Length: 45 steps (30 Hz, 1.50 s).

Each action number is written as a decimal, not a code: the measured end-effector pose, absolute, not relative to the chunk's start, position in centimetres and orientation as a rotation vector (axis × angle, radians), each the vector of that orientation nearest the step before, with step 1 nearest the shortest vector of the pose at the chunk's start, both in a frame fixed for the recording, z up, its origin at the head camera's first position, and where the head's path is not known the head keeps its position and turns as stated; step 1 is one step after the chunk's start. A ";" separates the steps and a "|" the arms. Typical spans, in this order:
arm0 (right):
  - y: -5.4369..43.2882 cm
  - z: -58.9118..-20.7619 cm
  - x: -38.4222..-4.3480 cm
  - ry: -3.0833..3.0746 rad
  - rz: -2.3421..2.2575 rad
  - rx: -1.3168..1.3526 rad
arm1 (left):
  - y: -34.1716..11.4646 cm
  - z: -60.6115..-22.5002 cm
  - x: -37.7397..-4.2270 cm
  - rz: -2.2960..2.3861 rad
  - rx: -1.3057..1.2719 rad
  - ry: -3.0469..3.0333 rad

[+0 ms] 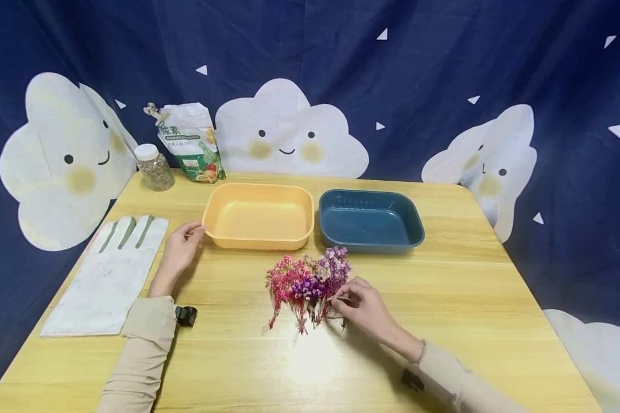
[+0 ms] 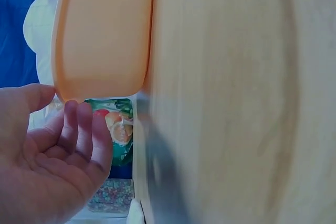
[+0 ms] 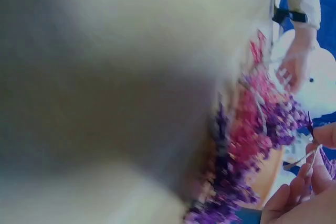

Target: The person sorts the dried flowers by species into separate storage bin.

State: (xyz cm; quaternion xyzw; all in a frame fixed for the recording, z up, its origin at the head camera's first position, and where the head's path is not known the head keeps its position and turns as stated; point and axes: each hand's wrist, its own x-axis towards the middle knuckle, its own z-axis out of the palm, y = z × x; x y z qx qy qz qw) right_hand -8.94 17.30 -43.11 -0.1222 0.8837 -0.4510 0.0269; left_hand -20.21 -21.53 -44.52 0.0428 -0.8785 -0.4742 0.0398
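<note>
My left hand is at the left end of a yellow plastic basin, thumb and curled fingers at its rim. In the left wrist view the thumb tip meets the rim edge, with fingertips against the outer wall. Small bunches of dried flowers lie in front of the basins: a pink bunch at left, a dark purple bunch in the middle. With thumb and fingers my right hand pinches the stems of a light purple bunch, where pale twine goes round them.
Right of the yellow basin stands a dark blue basin. White work gloves lie at the table's left side. A jar of granules and a clipped fertilizer bag stand at the back left, before a blue cloud-print curtain.
</note>
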 end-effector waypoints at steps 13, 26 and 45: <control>14.3 -39.8 -15.9 2.802 -1.331 -0.598 | -21.8 -44.4 -20.4 -1.537 0.142 -2.693; 10.3 -38.9 -22.2 2.797 -1.199 -0.561 | -21.8 -44.4 -20.2 -1.550 0.145 -2.710; 6.2 -40.1 -26.1 2.670 -0.923 -0.624 | -21.9 -44.5 -20.1 -1.555 0.162 -2.697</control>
